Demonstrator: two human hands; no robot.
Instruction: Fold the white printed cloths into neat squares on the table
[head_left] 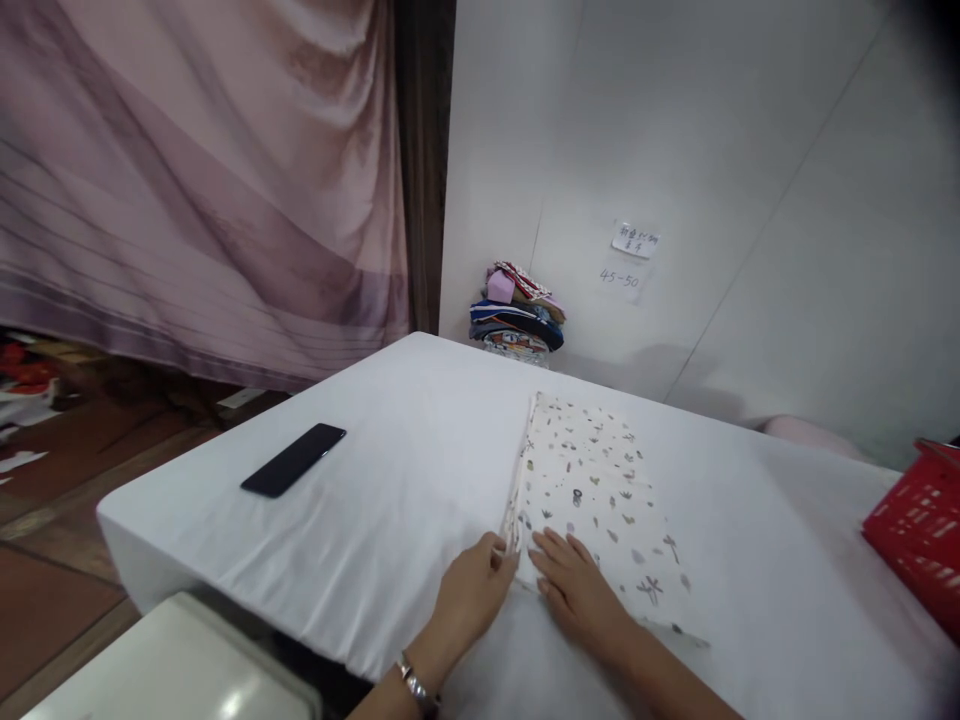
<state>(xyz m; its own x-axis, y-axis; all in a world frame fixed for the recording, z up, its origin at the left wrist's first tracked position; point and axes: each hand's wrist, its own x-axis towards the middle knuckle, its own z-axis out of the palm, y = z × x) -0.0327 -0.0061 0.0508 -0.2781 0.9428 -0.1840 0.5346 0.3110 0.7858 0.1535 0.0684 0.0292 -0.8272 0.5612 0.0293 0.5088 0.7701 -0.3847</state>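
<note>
A folded white cloth (600, 490) printed with small leaf and plant motifs lies on the white-covered table (405, 440). Its layered folds show along the left edge; whether it is a garment, I cannot tell. My left hand (476, 590), with a silver bracelet at the wrist, is closed on the cloth's near left corner, thumb and fingers pinching the edge. Beside it, my right hand (581, 595) rests flat on the near part of the cloth, fingers stretched out and slightly spread.
A black phone (294, 460) lies on the left of the table. Folded clothes (517, 310) are stacked beyond the far edge. A red plastic basket (919, 530) stands at the right. Paper notes (634, 240) hang on the wall; a pinkish curtain (225, 180) hangs at left.
</note>
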